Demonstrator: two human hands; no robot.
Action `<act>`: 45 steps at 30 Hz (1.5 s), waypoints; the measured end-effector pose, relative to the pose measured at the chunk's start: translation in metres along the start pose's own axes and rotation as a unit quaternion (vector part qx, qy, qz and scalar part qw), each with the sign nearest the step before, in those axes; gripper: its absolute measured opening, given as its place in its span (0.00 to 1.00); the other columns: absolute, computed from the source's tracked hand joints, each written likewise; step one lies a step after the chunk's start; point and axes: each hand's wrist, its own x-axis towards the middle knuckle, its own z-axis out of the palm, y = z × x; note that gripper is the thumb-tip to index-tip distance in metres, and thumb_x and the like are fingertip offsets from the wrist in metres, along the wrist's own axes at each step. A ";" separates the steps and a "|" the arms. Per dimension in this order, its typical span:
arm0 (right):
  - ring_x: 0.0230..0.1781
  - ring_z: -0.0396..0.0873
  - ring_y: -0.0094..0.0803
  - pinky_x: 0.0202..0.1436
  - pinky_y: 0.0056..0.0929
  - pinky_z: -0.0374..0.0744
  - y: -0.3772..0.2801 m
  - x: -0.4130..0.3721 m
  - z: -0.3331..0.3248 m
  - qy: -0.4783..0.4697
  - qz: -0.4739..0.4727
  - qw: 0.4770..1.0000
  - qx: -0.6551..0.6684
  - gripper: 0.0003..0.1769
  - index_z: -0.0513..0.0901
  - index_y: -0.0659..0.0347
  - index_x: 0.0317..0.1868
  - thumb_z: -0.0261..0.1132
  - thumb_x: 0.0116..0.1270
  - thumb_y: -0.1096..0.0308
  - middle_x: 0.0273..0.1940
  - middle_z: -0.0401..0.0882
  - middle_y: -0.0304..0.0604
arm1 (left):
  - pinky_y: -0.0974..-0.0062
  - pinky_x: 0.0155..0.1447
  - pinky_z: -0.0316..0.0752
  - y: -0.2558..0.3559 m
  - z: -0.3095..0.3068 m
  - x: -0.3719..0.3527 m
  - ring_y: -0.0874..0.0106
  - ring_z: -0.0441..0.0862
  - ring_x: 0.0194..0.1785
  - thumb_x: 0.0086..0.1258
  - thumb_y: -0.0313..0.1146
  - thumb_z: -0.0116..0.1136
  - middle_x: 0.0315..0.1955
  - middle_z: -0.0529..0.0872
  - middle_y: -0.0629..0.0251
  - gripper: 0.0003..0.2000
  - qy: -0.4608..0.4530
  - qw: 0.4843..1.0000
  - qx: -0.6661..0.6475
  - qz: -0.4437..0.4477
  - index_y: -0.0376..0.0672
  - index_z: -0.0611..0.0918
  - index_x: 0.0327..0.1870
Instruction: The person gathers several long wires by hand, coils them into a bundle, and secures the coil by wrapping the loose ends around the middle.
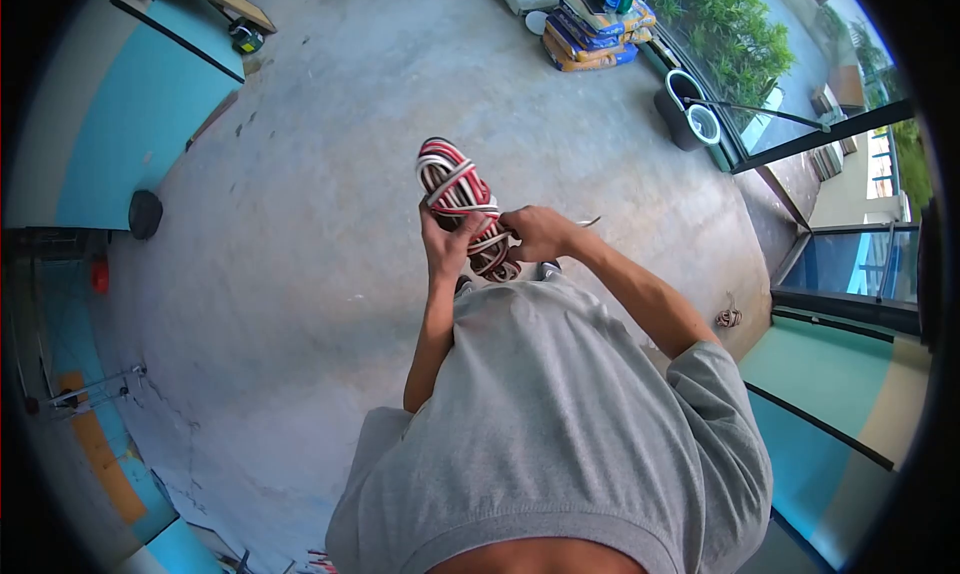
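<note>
A long wound bundle of red, white and dark wires (458, 186) is held in front of my body, above the floor. My left hand (450, 242) grips its left side near the middle, thumb lying across the strands. At the bundle's lower right, my right hand (540, 234) is closed with its fingers bent against the wires; exactly which strands it pinches is hidden. A loose wire end (590, 221) sticks out to the right beyond that hand.
A smaller wire bundle (729, 318) lies on the concrete floor (300, 224) at right. Stacked bags (592, 34) and a black bucket (682, 114) stand near the glass at upper right. A round black object (145, 215) sits by the left wall.
</note>
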 end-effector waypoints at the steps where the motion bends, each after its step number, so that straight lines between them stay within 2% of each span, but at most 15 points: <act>1: 0.40 0.83 0.55 0.46 0.47 0.79 0.001 -0.002 0.001 0.001 -0.004 1.000 0.025 0.28 0.82 0.65 0.45 0.71 0.52 0.50 0.36 0.84 0.57 | 0.69 0.57 0.78 0.000 -0.002 0.002 0.66 0.81 0.52 0.54 0.44 0.79 0.51 0.80 0.54 0.42 0.001 0.999 -0.026 -0.026 0.31 0.66 0.63; 5: 0.39 0.82 0.55 0.45 0.46 0.77 0.001 -0.001 0.020 0.019 -0.041 0.992 0.119 0.35 0.81 0.68 0.44 0.72 0.54 0.40 0.35 0.84 0.57 | 0.68 0.60 0.76 0.000 -0.011 0.002 0.66 0.80 0.54 0.53 0.44 0.79 0.52 0.80 0.53 0.44 -0.010 1.000 0.014 -0.016 0.30 0.65 0.65; 9: 0.39 0.83 0.53 0.44 0.46 0.77 -0.022 -0.010 0.012 0.006 0.083 0.995 0.059 0.36 0.83 0.65 0.40 0.72 0.50 0.36 0.34 0.84 0.56 | 0.68 0.62 0.73 -0.005 -0.006 -0.007 0.66 0.78 0.57 0.55 0.44 0.78 0.55 0.78 0.55 0.43 -0.013 0.999 -0.001 -0.046 0.32 0.64 0.66; 14: 0.37 0.83 0.54 0.42 0.48 0.78 -0.003 -0.009 0.014 0.084 0.047 0.995 0.039 0.34 0.82 0.65 0.38 0.71 0.50 0.38 0.33 0.84 0.56 | 0.66 0.66 0.71 -0.002 0.002 -0.016 0.64 0.75 0.62 0.55 0.44 0.78 0.59 0.74 0.57 0.46 -0.021 0.993 -0.067 -0.100 0.36 0.59 0.69; 18: 0.37 0.83 0.54 0.42 0.48 0.79 -0.005 -0.014 0.012 0.098 0.039 0.994 -0.014 0.31 0.81 0.64 0.36 0.70 0.53 0.41 0.33 0.84 0.56 | 0.67 0.66 0.69 -0.027 -0.004 -0.033 0.67 0.74 0.61 0.53 0.56 0.76 0.59 0.74 0.60 0.50 -0.033 0.976 -0.128 -0.175 0.39 0.60 0.70; 24: 0.36 0.83 0.54 0.42 0.48 0.78 -0.023 -0.013 0.032 0.169 0.080 0.982 0.016 0.34 0.81 0.65 0.40 0.69 0.54 0.37 0.33 0.84 0.56 | 0.71 0.58 0.75 -0.032 0.002 -0.018 0.71 0.79 0.54 0.55 0.54 0.76 0.53 0.79 0.63 0.43 -0.003 0.984 -0.153 -0.090 0.38 0.68 0.66; 27: 0.41 0.83 0.51 0.45 0.45 0.79 -0.033 -0.021 0.023 0.149 0.141 0.973 0.110 0.37 0.82 0.67 0.46 0.68 0.57 0.36 0.37 0.84 0.57 | 0.72 0.57 0.76 -0.020 0.003 0.001 0.71 0.81 0.50 0.56 0.53 0.75 0.50 0.82 0.63 0.39 -0.049 0.990 -0.125 -0.050 0.37 0.72 0.63; 30: 0.47 0.83 0.48 0.48 0.43 0.79 -0.011 -0.025 0.020 0.098 0.084 0.967 0.221 0.37 0.81 0.68 0.53 0.66 0.63 0.38 0.43 0.84 0.57 | 0.72 0.57 0.76 -0.017 0.004 0.009 0.71 0.81 0.51 0.57 0.53 0.74 0.50 0.82 0.63 0.39 -0.076 0.986 -0.140 -0.045 0.36 0.72 0.63; 31: 0.48 0.81 0.43 0.48 0.40 0.79 -0.005 -0.027 0.016 0.066 0.053 0.960 0.266 0.32 0.77 0.70 0.59 0.65 0.68 0.48 0.48 0.83 0.55 | 0.73 0.56 0.75 -0.018 0.003 0.011 0.72 0.81 0.51 0.59 0.55 0.72 0.50 0.82 0.63 0.38 -0.087 0.987 -0.132 -0.042 0.36 0.73 0.62; 35: 0.38 0.79 0.31 0.39 0.33 0.80 -0.006 -0.047 -0.036 -0.139 0.082 0.934 0.320 0.29 0.71 0.74 0.64 0.59 0.70 0.60 0.39 0.80 0.47 | 0.74 0.53 0.76 -0.026 -0.002 0.011 0.73 0.81 0.48 0.64 0.58 0.67 0.48 0.82 0.64 0.36 -0.105 0.974 -0.152 -0.130 0.35 0.73 0.62; 38: 0.34 0.77 0.26 0.37 0.29 0.78 0.002 -0.054 -0.035 -0.148 0.093 0.901 0.396 0.26 0.71 0.69 0.66 0.58 0.71 0.64 0.36 0.75 0.41 | 0.75 0.40 0.79 -0.037 0.002 0.004 0.76 0.82 0.37 0.69 0.57 0.61 0.39 0.83 0.66 0.30 -0.104 0.926 -0.259 -0.253 0.37 0.76 0.56; 39: 0.34 0.80 0.33 0.39 0.35 0.79 -0.004 -0.055 -0.039 -0.145 0.105 0.910 0.375 0.26 0.72 0.67 0.66 0.58 0.72 0.63 0.36 0.79 0.44 | 0.74 0.38 0.80 -0.028 0.007 0.002 0.75 0.83 0.34 0.70 0.58 0.59 0.35 0.83 0.66 0.29 -0.098 0.930 -0.253 -0.248 0.37 0.76 0.54; 41: 0.36 0.81 0.39 0.42 0.40 0.79 -0.018 -0.055 -0.055 -0.180 0.091 0.965 0.167 0.26 0.72 0.65 0.66 0.58 0.72 0.61 0.41 0.81 0.48 | 0.74 0.37 0.80 -0.028 0.011 0.000 0.74 0.82 0.32 0.71 0.58 0.57 0.33 0.83 0.65 0.28 -0.093 0.927 -0.256 -0.256 0.37 0.76 0.53; 43: 0.44 0.82 0.49 0.51 0.47 0.77 -0.050 -0.062 -0.090 -0.234 0.063 0.966 -0.093 0.26 0.74 0.62 0.65 0.59 0.71 0.58 0.49 0.82 0.54 | 0.71 0.36 0.81 -0.024 0.013 -0.002 0.72 0.82 0.31 0.72 0.57 0.56 0.32 0.83 0.64 0.27 -0.095 0.913 -0.282 -0.279 0.38 0.76 0.53; 45: 0.47 0.81 0.50 0.53 0.46 0.76 -0.050 -0.085 -0.113 -0.025 -0.056 0.969 -0.240 0.24 0.75 0.62 0.64 0.60 0.70 0.61 0.49 0.82 0.55 | 0.69 0.34 0.81 -0.020 0.014 -0.006 0.71 0.82 0.30 0.72 0.58 0.55 0.31 0.82 0.63 0.27 -0.118 0.883 -0.333 -0.309 0.39 0.76 0.52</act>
